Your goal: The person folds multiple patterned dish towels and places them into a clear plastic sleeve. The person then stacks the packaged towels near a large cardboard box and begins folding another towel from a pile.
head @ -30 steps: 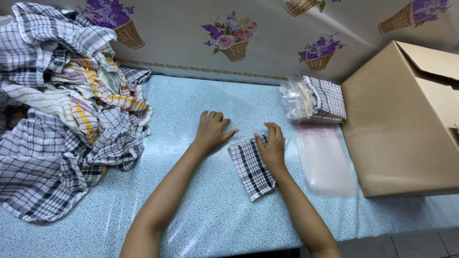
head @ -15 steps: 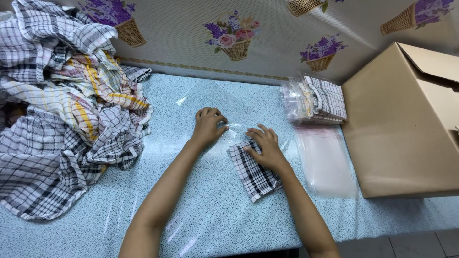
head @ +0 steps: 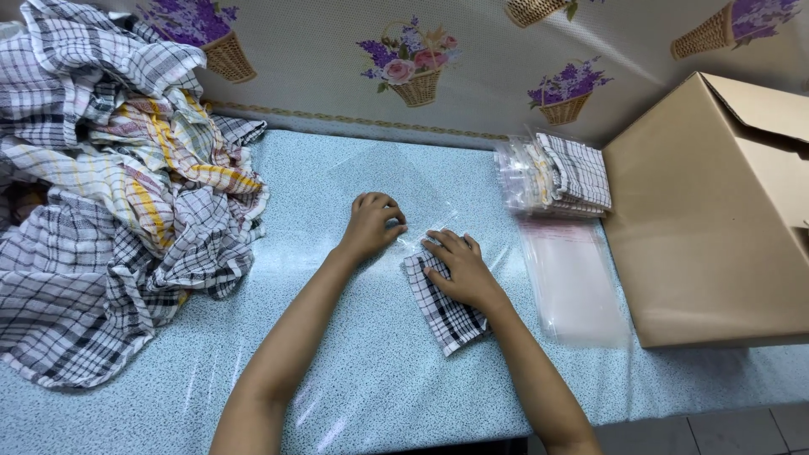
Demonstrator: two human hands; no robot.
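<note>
Left hand [head: 373, 224]: lies near the middle of the worktop [head: 354, 388], fingers curled down, pinching the near edge of the clear plastic bag [head: 396, 181].
Right hand [head: 459, 268]: flat and open, palm down, pressing on the far end of the folded checked cloth [head: 447, 307]; it grips nothing.
Folded checked cloth: a small black-and-white rectangle, lying flat and a little slanted, just on the near side of the bag, its far end touching the bag's mouth.
Clear plastic bag: flat on the worktop, reaching from the left hand toward the far edge (it is very transparent, so its outline is hard to follow).
Step in hand: I judge that the bag's mouth is being held open while the cloth is pushed to it.
Next move: it seems to call for lifting the upper layer of the mouth and sliding the cloth straight in, so that the fold does not open.
Packed cloths [head: 560, 177]: a stack already in bags, near the far right of the worktop.
Empty bags [head: 573, 282]: a pile just in front of that stack.
Cardboard box [head: 708, 219]: at the right edge, flap up.
Loose cloths [head: 109, 202]: a big heap at the left edge.
</note>
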